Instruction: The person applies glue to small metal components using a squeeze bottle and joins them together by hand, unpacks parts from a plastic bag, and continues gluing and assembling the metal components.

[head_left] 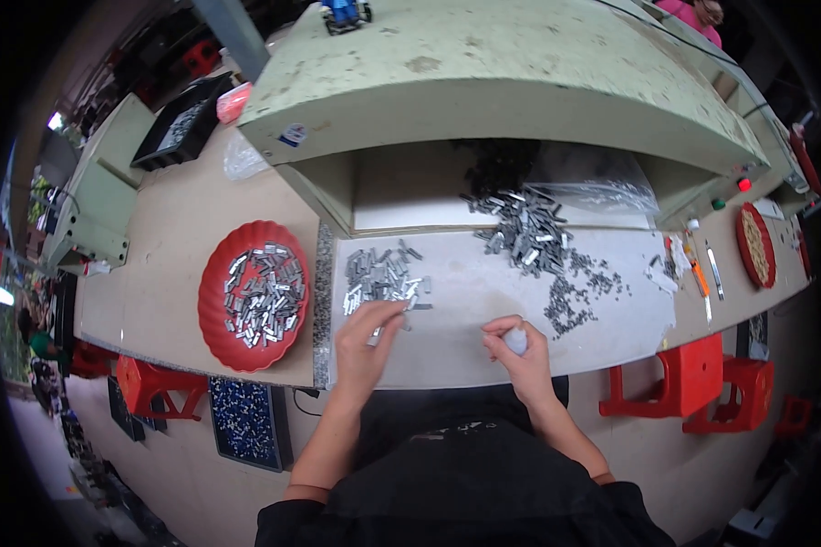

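Note:
My left hand (367,339) is at the near edge of a loose pile of small silver metal pieces (380,272) on the pale work sheet (447,351). Its fingers are bent together with bright metal at the tips; whether a piece is gripped is unclear. To the right, my right hand (523,354) is closed just above the sheet, thumb against fingers. Something whitish (516,341) shows between them, too small to name. Beyond it lies a larger heap of grey metal pieces (527,232), with tiny dark parts (575,296) scattered at its near right.
A red scalloped bowl (208,314) of metal pieces stands on the left. A pale green shelf unit (520,105) overhangs the far side. At right lie an orange-handled tool (700,279) and another red bowl (769,264). Red stools (689,378) stand below the table.

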`<state>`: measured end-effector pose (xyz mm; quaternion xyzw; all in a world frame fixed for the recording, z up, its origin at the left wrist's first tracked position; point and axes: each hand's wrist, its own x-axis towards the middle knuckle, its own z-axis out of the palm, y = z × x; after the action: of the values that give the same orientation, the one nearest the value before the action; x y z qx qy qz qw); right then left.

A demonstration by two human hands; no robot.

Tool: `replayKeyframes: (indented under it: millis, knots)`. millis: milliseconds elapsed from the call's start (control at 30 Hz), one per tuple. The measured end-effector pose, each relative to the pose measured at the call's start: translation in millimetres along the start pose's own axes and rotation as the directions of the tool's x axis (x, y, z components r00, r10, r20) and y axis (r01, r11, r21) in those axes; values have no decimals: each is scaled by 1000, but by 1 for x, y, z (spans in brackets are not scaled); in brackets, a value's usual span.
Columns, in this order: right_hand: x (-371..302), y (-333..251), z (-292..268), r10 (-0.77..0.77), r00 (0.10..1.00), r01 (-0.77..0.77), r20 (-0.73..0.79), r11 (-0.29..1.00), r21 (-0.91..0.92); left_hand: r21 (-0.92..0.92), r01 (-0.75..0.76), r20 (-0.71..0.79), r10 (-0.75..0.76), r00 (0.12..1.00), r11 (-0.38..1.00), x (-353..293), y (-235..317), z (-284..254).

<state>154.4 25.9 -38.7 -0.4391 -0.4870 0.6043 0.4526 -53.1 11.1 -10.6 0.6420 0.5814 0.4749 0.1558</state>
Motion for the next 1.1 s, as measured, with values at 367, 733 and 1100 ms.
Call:
replayKeyframes:
  millis: [367, 733, 1100]
  knots:
    - [-8, 31, -13, 2, 995, -6, -104, 999, -41, 499, 151, -49, -146, 988, 853, 11, -44, -100]
    - [-3, 2, -12, -94, 975, 122, -203, 984, 130, -787, 379, 587, 402, 703, 487, 73, 91, 6]
    - [20, 19, -22, -341, 939, 265, 51, 620, -738, -907, 393, 405, -49, 913, -152, 50, 52, 35]
